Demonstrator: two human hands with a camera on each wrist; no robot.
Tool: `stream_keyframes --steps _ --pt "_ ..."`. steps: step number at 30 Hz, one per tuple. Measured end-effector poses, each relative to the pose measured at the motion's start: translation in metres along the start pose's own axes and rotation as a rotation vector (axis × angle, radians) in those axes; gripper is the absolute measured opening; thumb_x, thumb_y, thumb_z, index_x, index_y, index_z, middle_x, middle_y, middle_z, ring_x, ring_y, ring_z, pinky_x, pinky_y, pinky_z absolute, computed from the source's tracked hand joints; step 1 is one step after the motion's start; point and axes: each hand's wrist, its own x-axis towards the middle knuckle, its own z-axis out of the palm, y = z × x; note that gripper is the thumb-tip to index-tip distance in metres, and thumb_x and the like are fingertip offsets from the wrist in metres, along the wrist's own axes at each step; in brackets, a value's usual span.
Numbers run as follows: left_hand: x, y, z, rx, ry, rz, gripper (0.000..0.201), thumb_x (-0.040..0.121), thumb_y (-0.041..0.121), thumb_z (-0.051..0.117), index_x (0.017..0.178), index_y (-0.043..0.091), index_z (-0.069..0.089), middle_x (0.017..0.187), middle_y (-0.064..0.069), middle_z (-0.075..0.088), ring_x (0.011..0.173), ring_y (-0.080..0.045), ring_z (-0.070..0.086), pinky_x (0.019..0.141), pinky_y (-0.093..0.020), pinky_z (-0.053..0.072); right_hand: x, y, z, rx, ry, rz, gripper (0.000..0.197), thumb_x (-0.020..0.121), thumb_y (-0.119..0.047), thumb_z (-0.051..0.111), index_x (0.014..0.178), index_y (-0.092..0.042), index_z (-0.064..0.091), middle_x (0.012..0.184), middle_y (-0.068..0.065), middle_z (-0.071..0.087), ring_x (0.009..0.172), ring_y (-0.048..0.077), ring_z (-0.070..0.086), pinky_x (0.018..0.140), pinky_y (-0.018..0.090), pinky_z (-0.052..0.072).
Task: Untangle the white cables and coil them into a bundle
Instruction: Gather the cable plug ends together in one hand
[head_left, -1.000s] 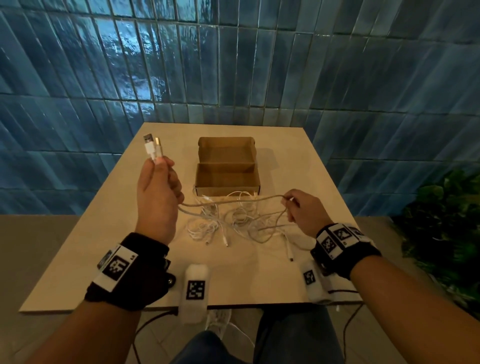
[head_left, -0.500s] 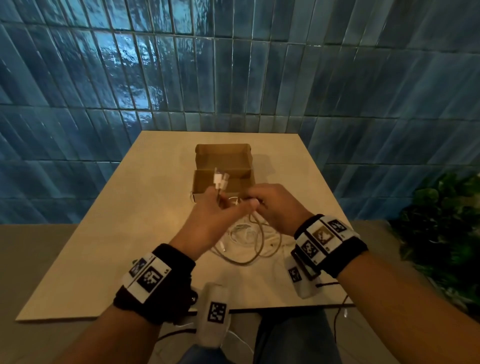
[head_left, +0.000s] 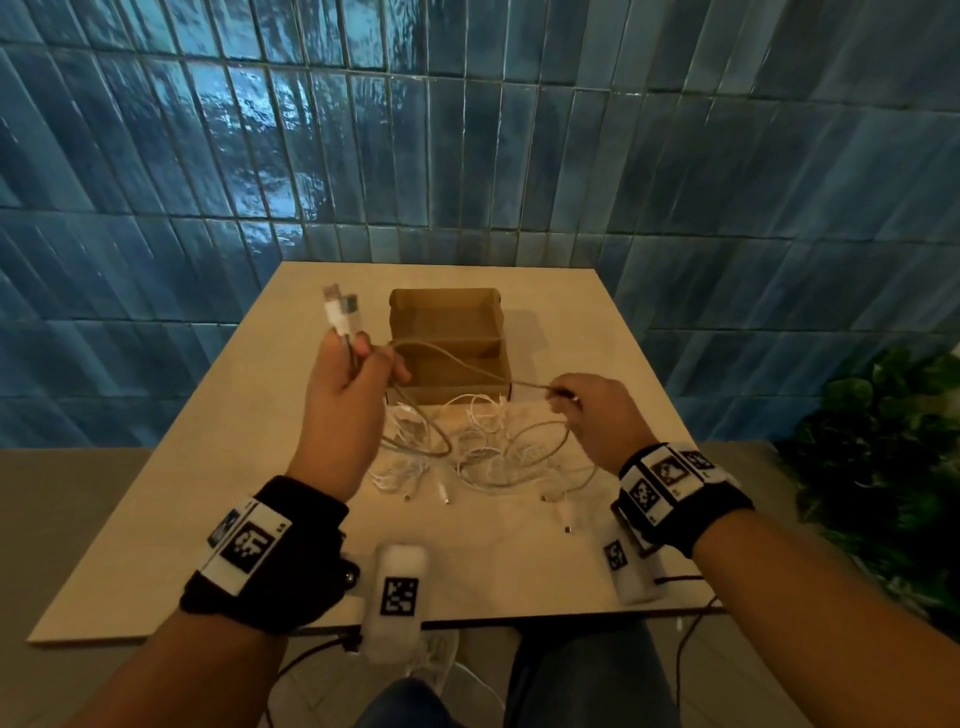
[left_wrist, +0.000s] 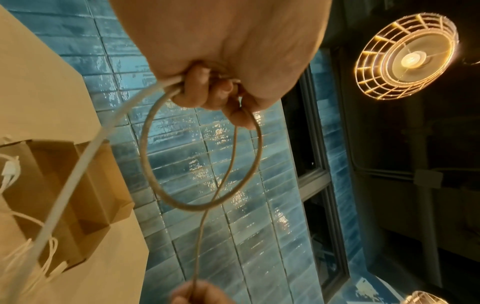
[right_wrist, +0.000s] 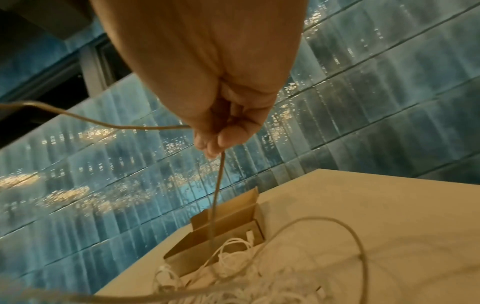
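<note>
Blue tiles (head_left: 363, 156) back the counter (head_left: 582, 332). One cardboard box (head_left: 447, 317); before it, tangled white cables (head_left: 483, 452). Left hand (head_left: 345, 395) fingers grip two plugs (head_left: 340, 312) and a loop; right hand (head_left: 597, 415) fingers pinch the same cable (head_left: 467, 366).

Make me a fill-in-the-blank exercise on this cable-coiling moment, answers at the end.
1. The left hand holds the cable's two ____ upright.
2. The right hand ____ the cable stretched between both hands.
3. Behind the tangled white cables sits an open ____ box.
4. One ____ hangs from the left hand's fingers.

Answers: plugs; pinches; cardboard; loop
</note>
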Motion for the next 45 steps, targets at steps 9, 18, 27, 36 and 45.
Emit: stream_keyframes --steps 9,18,27,36,45 --pt "0.008 -0.005 -0.015 -0.053 0.112 0.03 0.031 0.09 -0.005 0.039 0.075 0.021 0.035 0.074 -0.006 0.045 0.055 -0.004 0.042 0.052 -0.016 0.034 0.002 0.032 -0.021 0.233 0.302 0.076 0.012 0.093 -0.006 0.054 0.094 -0.011 0.064 0.095 0.001 0.063 0.088 0.014 0.057 0.08 0.014 0.042" --pt "0.006 -0.003 -0.013 -0.058 0.151 0.049 0.031 0.089 -0.005 0.039 0.075 0.022 0.036 0.074 -0.006 0.044 0.057 -0.006 0.041 0.052 -0.015 0.034 0.002 0.044 -0.033 0.001 0.449 -0.084 0.015 0.091 -0.018 0.06 0.099 -0.014 0.072 0.113 0.004 0.055 0.106 0.014 0.049 0.095 0.025 0.036" --pt "-0.002 -0.018 -0.018 0.096 0.037 -0.044 0.016 0.08 0.013 0.048 0.073 0.024 0.038 0.074 -0.007 0.039 0.059 -0.011 0.034 0.055 -0.027 0.03 -0.037 0.077 -0.009 -0.018 -0.466 0.52 0.02 0.087 -0.003 0.055 0.099 -0.007 0.07 0.091 0.006 0.066 0.08 0.018 0.06 0.077 0.031 0.051" --pt "-0.01 -0.035 -0.004 0.185 -0.201 -0.15 0.031 0.094 -0.001 0.042 0.073 0.021 0.037 0.068 -0.002 0.037 0.058 -0.01 0.032 0.054 -0.029 0.027 -0.035 0.109 0.033 -0.184 -0.13 0.273 0.024 0.095 -0.016 0.049 0.113 -0.01 0.063 0.11 0.018 0.06 0.101 0.036 0.057 0.087 0.038 0.045" --pt "-0.003 -0.049 -0.007 0.219 -0.245 -0.186 0.029 0.098 0.006 0.042 0.074 0.021 0.038 0.068 0.0 0.039 0.057 -0.01 0.031 0.053 -0.028 0.027 -0.003 0.099 0.065 -0.436 -0.658 0.362 0.03 0.093 -0.043 0.05 0.119 -0.027 0.05 0.122 0.008 0.05 0.112 0.03 0.049 0.096 0.04 0.045"
